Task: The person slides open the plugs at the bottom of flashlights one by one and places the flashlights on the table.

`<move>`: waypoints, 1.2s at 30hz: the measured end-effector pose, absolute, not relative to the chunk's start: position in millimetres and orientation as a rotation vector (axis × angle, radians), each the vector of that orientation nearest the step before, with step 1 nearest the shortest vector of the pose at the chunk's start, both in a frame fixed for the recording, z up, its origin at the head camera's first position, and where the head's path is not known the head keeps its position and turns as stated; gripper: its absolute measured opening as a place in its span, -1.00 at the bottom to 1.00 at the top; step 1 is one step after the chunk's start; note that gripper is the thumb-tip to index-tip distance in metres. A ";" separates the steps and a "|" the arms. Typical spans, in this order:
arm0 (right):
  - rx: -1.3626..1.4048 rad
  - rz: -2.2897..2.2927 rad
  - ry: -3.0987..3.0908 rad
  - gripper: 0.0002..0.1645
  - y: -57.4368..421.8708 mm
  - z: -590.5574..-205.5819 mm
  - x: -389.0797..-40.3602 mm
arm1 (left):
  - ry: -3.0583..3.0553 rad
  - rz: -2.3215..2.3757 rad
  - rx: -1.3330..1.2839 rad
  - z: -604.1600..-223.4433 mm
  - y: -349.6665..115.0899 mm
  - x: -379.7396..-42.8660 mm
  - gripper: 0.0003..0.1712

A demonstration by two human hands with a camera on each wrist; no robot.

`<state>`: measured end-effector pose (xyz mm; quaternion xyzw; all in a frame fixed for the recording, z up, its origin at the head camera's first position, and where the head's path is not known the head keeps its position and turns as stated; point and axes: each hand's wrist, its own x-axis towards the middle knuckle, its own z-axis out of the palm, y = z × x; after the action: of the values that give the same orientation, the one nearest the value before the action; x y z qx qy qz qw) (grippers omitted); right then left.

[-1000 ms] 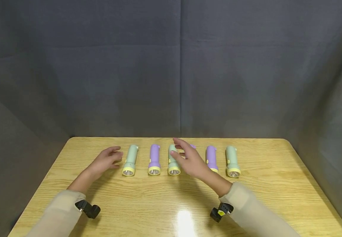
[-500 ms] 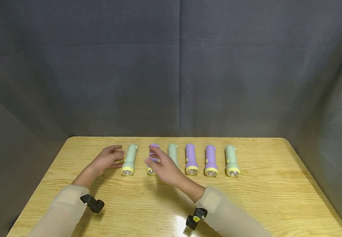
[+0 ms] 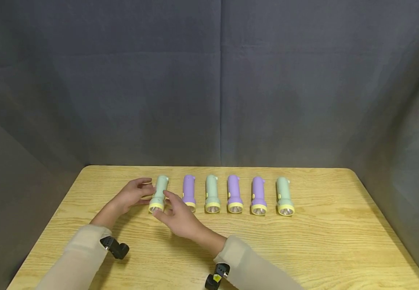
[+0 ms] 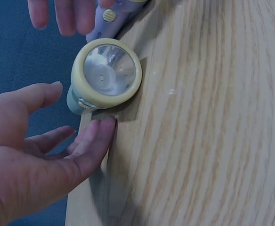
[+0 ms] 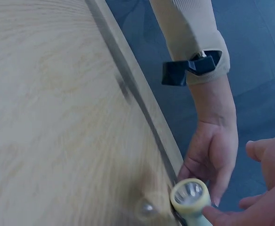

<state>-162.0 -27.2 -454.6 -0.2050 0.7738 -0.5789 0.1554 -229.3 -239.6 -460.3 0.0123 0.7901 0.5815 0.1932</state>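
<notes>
Six-in-a-row style, several flashlights lie on the table, lens ends towards me. The leftmost, a mint green flashlight [image 3: 161, 186] with a yellow rim, lies between my two hands. On its left is my left hand [image 3: 131, 196], fingers loosely bent and thumb apart; in the left wrist view a gap shows between the thumb and this flashlight [image 4: 107, 98]. My right hand [image 3: 182, 219] reaches in from the right front, fingers spread near the lens end, partly covering the neighbouring purple flashlight [image 3: 189, 187]. Whether its fingertips touch the green one I cannot tell.
Further right lie a green flashlight [image 3: 211, 189], a purple flashlight [image 3: 233, 189], another purple flashlight [image 3: 258, 191] and a green flashlight [image 3: 283, 191]. The wooden table [image 3: 325, 241] ends at a dark curtain [image 3: 285, 100] behind. Each wrist carries a small black camera [image 3: 115, 247].
My right hand has swept left along the row, from over the middle flashlights to the leftmost green one. My left hand has shifted slightly right, closer to that flashlight.
</notes>
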 end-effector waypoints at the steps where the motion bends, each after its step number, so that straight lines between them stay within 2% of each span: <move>1: -0.594 -1.641 2.237 -0.15 -30.3 -456.6 -161.2 | 2.219 1.627 0.041 -461.1 -239.9 -229.3 -0.24; 8: -0.655 -1.573 2.373 -0.05 -49.3 -468.2 -162.1 | 2.225 1.611 0.058 -466.4 -241.0 -228.4 -0.26; 20: -0.504 -1.590 2.392 0.05 -66.7 -484.3 -171.0 | 2.240 1.611 0.034 -470.8 -240.3 -230.8 -0.31; 30: -0.440 -1.671 2.460 0.03 -76.5 -501.6 -177.7 | 2.215 1.617 0.036 -471.3 -241.2 -230.3 -0.35; 36: -0.404 -1.744 2.501 -0.08 -82.0 -504.0 -178.0 | 2.202 1.626 0.032 -471.0 -242.1 -230.6 -0.34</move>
<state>-178.0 -82.0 -504.0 -0.1312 0.8127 -0.5667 0.0330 -230.6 -242.1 -471.0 0.0114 0.7880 0.5820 0.2006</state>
